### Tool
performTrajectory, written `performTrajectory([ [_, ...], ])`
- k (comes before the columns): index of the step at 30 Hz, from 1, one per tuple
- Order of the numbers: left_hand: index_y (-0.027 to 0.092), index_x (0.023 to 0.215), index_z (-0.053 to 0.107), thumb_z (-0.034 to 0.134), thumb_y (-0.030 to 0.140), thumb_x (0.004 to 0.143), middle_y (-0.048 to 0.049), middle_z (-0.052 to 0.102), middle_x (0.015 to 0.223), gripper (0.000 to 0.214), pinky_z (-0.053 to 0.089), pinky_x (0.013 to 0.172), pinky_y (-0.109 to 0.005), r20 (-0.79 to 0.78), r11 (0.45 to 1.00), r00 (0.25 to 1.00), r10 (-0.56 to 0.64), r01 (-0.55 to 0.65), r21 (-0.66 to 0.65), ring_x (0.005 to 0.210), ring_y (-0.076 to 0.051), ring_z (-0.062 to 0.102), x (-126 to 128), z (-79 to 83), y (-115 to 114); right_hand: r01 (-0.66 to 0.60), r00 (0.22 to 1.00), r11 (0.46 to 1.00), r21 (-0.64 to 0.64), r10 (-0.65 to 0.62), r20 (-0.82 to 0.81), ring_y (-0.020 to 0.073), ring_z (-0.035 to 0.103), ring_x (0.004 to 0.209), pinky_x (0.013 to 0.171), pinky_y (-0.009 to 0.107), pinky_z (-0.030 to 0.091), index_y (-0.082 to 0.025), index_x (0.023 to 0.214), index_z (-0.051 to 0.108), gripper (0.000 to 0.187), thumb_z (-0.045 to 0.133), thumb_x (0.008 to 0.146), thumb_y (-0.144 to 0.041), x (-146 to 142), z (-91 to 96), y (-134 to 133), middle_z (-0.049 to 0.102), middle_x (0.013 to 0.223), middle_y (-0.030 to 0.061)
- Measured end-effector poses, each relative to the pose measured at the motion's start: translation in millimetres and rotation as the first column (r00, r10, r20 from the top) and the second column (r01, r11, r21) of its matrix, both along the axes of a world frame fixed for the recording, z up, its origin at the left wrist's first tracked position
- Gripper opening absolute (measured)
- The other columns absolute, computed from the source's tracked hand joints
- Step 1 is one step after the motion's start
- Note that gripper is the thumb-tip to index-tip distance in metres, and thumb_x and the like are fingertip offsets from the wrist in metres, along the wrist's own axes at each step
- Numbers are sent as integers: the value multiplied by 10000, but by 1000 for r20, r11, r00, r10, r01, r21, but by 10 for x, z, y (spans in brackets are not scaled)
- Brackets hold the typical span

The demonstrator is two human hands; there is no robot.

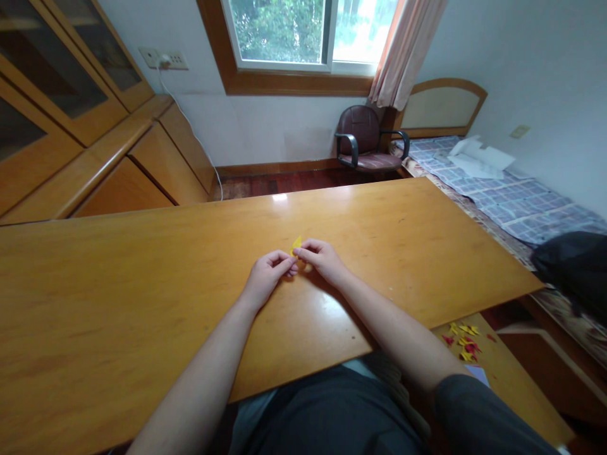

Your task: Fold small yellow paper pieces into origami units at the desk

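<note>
Head view, the only feed I have: both bare hands meet above the wooden table (pixel 142 272), near its middle, with a small yellow piece (pixel 297 242) between them. I read the left hand (pixel 269 275) as pinching the piece's lower edge, thumb against forefinger, other fingers curled beneath. The right hand (pixel 324 259) pinches it from the other side, thumb on the near face; one pointed tip stands up clear of the fingers. Finer folds are too small for me to make out. Low on the right, past the right forearm, a scatter of small yellow and red pieces (pixel 470 330) lies on a lower surface (pixel 512 385), a pale flat sheet (pixel 478 374) beside them. Beyond the table I note a dark red armchair (pixel 360 129) under the window (pixel 279 31), and a bed (pixel 531 196) along the right wall with a black bag (pixel 576 265) at its near end.
</note>
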State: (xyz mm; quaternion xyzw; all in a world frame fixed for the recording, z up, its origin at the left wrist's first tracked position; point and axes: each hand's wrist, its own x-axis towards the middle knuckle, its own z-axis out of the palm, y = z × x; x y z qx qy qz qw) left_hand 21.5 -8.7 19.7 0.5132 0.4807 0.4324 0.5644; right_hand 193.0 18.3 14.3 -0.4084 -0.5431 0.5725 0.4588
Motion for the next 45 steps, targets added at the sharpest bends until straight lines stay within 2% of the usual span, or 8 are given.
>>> performTrajectory([
  [10, 162, 735, 688, 773, 456, 731, -35, 709, 689, 306, 517, 646, -279, 20, 1000, 1000, 12, -11, -9, 630, -154, 634, 2, -20, -1, 32, 999, 999, 21, -32, -4, 124, 508, 645, 666, 274, 392, -166, 681, 662, 316, 747, 730, -467, 15, 10, -4, 595, 651, -19],
  [24, 158, 753, 700, 791, 495, 716, -42, 717, 707, 351, 545, 654, -287, 30, 1000, 999, 28, -28, -8, 646, -158, 655, 14, -2, -6, 62, 998, 997, 46, -63, 5, 127, 497, 645, 662, 274, 397, -174, 658, 650, 336, 736, 736, -490, 7, 55, -24, 587, 640, -16],
  [32, 153, 778, 703, 793, 485, 722, -54, 741, 754, 349, 555, 691, -287, 92, 998, 994, 54, -52, -17, 670, -156, 670, 23, -39, 8, 62, 998, 997, 44, -61, -30, 120, 503, 648, 679, 272, 392, -173, 660, 646, 314, 732, 759, -458, 8, 26, -10, 587, 651, -22],
  [41, 150, 787, 707, 798, 500, 708, -56, 741, 762, 371, 561, 711, -298, 96, 985, 981, 168, -172, 29, 685, -163, 673, -5, -69, 31, 90, 996, 996, 1, -90, -10, 121, 499, 618, 641, 262, 380, -176, 650, 643, 332, 755, 725, -479, 8, -48, 10, 588, 629, -23],
  [45, 152, 802, 713, 794, 518, 712, -58, 741, 759, 385, 564, 710, -308, 79, 984, 982, 173, -176, 38, 690, -174, 680, -18, -76, 33, 85, 996, 996, 5, -85, -21, 121, 503, 623, 654, 266, 382, -177, 657, 647, 315, 757, 724, -465, 12, -60, 18, 596, 639, -23],
])
